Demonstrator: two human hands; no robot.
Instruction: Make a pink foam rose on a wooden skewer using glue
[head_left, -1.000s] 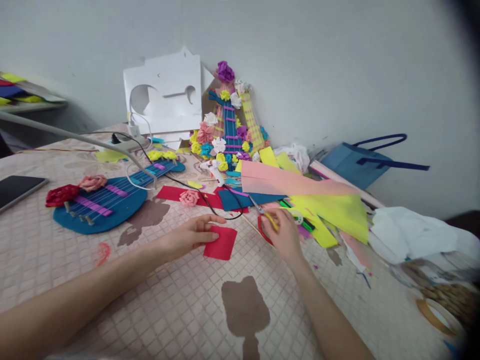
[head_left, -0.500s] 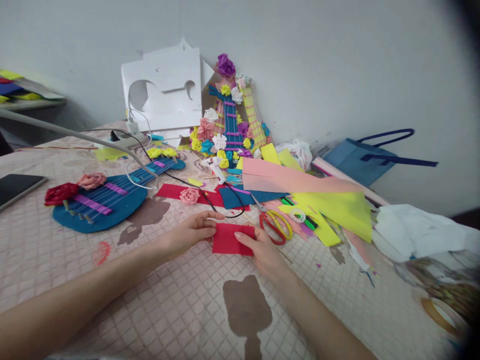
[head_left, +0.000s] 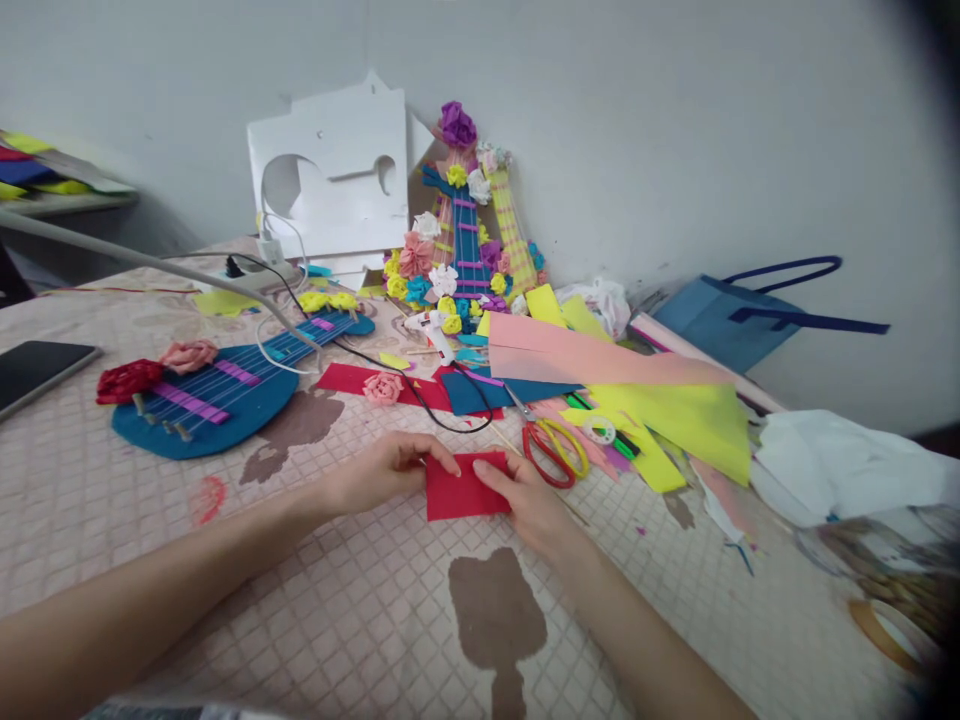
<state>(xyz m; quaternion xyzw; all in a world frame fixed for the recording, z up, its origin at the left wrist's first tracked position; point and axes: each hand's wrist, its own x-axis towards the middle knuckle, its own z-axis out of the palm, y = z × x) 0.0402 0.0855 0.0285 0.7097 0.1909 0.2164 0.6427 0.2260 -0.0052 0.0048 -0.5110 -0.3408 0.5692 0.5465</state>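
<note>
A small rectangle of red crepe paper [head_left: 459, 496] is held up just above the table in front of me. My right hand [head_left: 529, 492] pinches its right side, the thumb lying flat across the front. At the upper left edge, my left hand [head_left: 397, 468] has its fingers closed on the paper, a fingertip bent over the top. Beyond it lie a longer red strip [head_left: 341, 379], a pink paper rose [head_left: 383, 388] and scissors [head_left: 549, 450] with red and yellow handles.
To the left lies a blue paper guitar [head_left: 259, 421] with roses. A white glue gun [head_left: 433, 335] stands farther back, its black cable looping forward. Pink sheets [head_left: 592, 350] and yellow sheets [head_left: 686, 425] spread on the right. A phone [head_left: 37, 372] rests at far left.
The left index finger has moved right and curled over the paper's top edge. The right hand keeps its pinch. The view has shifted slightly.
</note>
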